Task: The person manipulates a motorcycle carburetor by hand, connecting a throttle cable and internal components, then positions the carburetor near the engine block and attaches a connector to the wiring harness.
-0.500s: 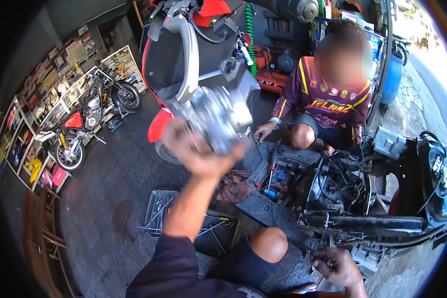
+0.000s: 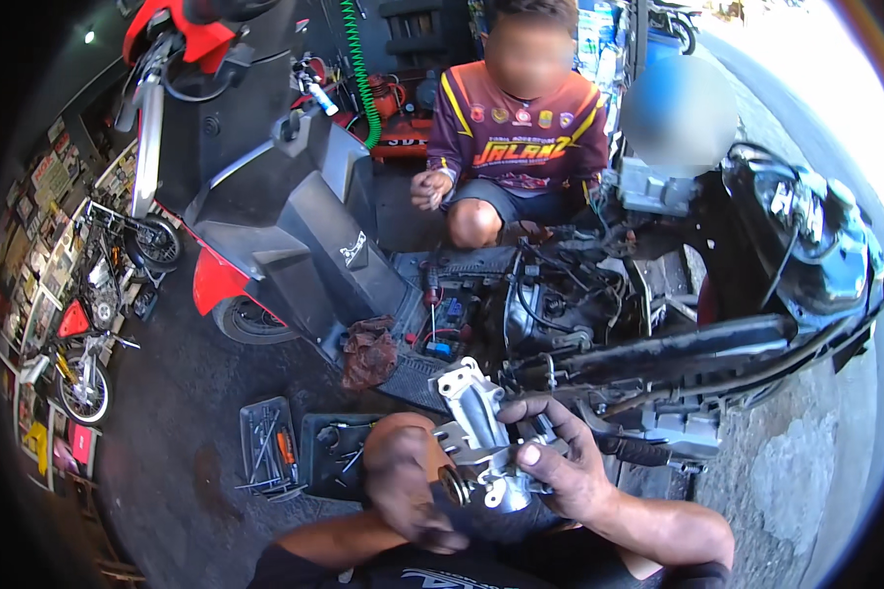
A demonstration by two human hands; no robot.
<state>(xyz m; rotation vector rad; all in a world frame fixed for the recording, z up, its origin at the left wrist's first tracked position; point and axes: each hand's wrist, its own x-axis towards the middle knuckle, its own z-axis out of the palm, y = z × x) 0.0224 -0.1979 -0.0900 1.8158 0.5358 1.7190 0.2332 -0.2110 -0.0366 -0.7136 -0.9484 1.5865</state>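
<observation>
Gripping silver metal casting [image 2: 478, 417] in front of torso: right hand [image 2: 581, 479], thumb and fingers pinching its right side. Left hand [image 2: 403, 496] just beside casting's left side, blurred; cannot tell if fingers spread or pressed together. Tool tray [image 2: 249, 411] on floor at left, orange-handled screwdriver [image 2: 286, 448] inside. Reddish rag [image 2: 368, 353] at footboard [image 2: 414, 385], beyond casting. Co-worker [image 2: 521, 118] crouching opposite.
</observation>
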